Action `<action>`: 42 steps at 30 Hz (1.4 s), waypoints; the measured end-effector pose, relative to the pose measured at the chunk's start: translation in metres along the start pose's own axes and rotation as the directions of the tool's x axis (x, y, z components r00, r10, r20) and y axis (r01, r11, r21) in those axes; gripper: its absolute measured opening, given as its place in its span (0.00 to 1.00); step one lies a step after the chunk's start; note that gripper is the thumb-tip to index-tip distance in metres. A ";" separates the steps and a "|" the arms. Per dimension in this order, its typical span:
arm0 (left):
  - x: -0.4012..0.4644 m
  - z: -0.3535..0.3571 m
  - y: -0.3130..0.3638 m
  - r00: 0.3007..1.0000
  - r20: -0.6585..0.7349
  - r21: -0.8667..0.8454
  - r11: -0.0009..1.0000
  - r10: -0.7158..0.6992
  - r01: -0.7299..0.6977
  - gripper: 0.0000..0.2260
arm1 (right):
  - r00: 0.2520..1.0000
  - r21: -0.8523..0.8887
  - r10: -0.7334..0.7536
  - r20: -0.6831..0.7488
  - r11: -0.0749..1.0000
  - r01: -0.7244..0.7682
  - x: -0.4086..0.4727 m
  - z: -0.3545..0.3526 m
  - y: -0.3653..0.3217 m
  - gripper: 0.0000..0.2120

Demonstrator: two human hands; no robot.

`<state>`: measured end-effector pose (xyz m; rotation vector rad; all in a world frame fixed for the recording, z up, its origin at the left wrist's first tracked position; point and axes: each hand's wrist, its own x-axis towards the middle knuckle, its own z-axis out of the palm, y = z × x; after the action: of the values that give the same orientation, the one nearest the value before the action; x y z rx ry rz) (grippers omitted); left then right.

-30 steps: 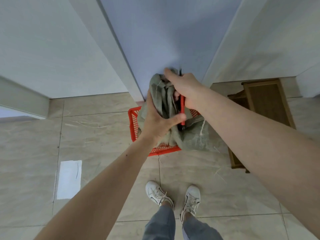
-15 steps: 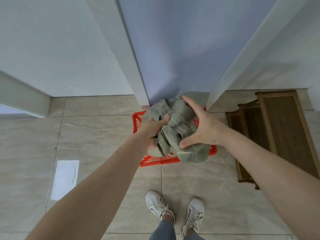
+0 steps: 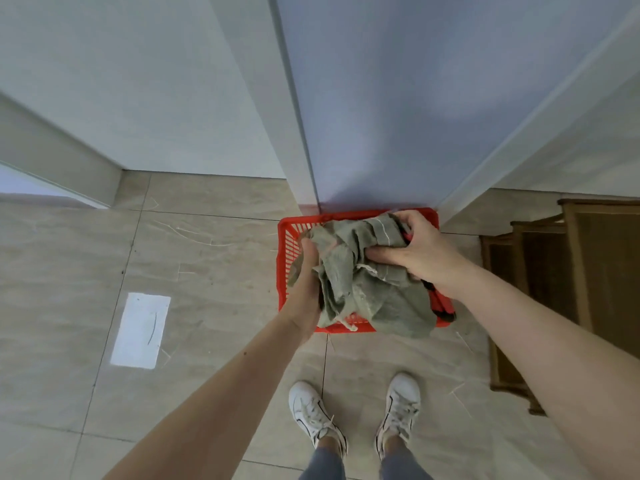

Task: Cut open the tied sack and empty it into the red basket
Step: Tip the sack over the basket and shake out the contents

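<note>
Half a second ago the sack (image 3: pixel 367 282) was held up in a bunch above the basket (image 3: pixel 289 237), the left hand (image 3: pixel 306 271) fisted in its left side and the right hand (image 3: pixel 415 251) spread against its right; now it has come down and lies slumped inside the basket, its near part draped over the near rim toward the right corner. A second ago the right hand also held a red-handled cutter against the cloth; a red and black thing (image 3: pixel 441 303) now lies at the basket's near right corner, under the right wrist, and may be that cutter, though I cannot be sure. The left hand grips a fold of the sack at its left edge, fingers curled into the cloth. The right hand clutches the bunched top at the far right side, thumb and fingers closed on the fabric. A frayed white cord (image 3: pixel 348 323) hangs loose at the near rim, so the tie looks undone. My reading is that cutting is over and emptying is under way; whether anything has fallen out is hidden by the cloth. No brand, label or writing can be read; the pale patch (image 3: pixel 140 330) on the floor bears only a faint dark curved mark
</note>
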<state>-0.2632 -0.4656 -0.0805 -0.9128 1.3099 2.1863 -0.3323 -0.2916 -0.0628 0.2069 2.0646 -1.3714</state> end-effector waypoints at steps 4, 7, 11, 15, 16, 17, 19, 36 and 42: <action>-0.012 0.030 -0.008 0.996 0.063 -0.232 0.972 0.063 -0.047 0.38 | 0.996 0.269 0.052 0.067 0.961 -0.068 -0.001 -0.021 -0.027 0.24; -0.009 0.048 -0.003 0.999 0.012 -0.264 0.963 -0.053 0.054 0.32 | 0.979 0.294 0.199 0.032 0.935 -0.200 0.002 -0.028 -0.030 0.10; -0.004 0.062 -0.020 0.963 -0.116 -0.231 0.950 -0.241 0.210 0.31 | 0.913 0.253 0.408 -0.020 0.885 -0.390 0.004 -0.020 -0.016 0.17; 0.002 0.054 -0.024 0.954 -0.121 -0.276 0.932 -0.275 0.234 0.33 | 0.894 0.315 0.447 -0.022 0.852 -0.418 0.014 -0.018 -0.008 0.20; 0.001 0.054 -0.028 0.941 -0.131 -0.237 0.932 -0.311 0.275 0.33 | 0.889 0.304 0.456 -0.037 0.853 -0.425 0.017 -0.014 0.000 0.22; -0.004 0.056 -0.033 0.933 -0.127 -0.212 0.928 -0.338 0.307 0.32 | 0.891 0.294 0.450 -0.057 0.861 -0.416 0.017 -0.009 0.007 0.23; -0.006 0.055 -0.046 0.925 -0.107 -0.163 0.924 -0.365 0.346 0.31 | 0.886 0.289 0.455 -0.093 0.863 -0.413 0.021 -0.003 0.020 0.24; 0.197 -0.049 -0.133 0.939 0.120 0.991 0.018 0.324 -0.133 0.27 | 0.764 0.258 0.614 -0.198 0.784 -0.564 0.056 -0.023 0.106 0.21; 0.207 -0.050 -0.190 0.938 0.093 0.993 0.043 0.333 -0.113 0.23 | 0.734 0.243 0.636 -0.237 0.771 -0.589 0.066 -0.032 0.129 0.26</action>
<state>-0.2670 -0.4163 -0.3615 -0.2271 2.6047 0.7042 -0.3379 -0.2209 -0.1934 1.1373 1.8548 -1.1072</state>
